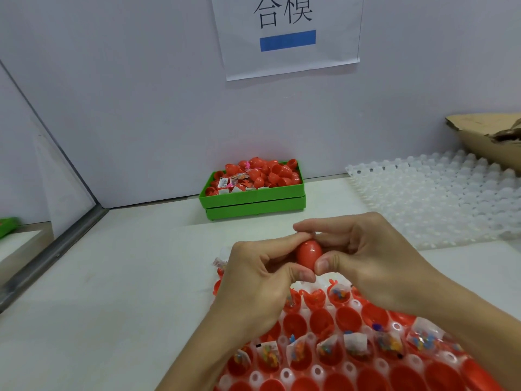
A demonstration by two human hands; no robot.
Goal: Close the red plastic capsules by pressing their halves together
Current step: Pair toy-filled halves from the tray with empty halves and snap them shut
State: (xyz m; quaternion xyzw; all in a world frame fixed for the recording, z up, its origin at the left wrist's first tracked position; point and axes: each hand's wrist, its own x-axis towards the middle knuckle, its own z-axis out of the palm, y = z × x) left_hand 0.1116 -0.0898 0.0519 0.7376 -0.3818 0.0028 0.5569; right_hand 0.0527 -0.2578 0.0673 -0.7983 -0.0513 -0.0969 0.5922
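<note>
White table point(112, 292), two hands (one capsule point(308, 253))

Bare white tabletop point(112, 292) open across the left and centre: widest passage. Near edge, centre-right: white holder tray point(315, 371) of open red capsule halves point(349, 317), some with sachets point(355, 341), blocks low passes. Far centre against the wall point(141, 108): green bin point(253, 200) heaped with capsules. Right: empty translucent tray point(437, 198), cardboard box point(485, 139) behind. Bare strip between bin and translucent tray.
</note>
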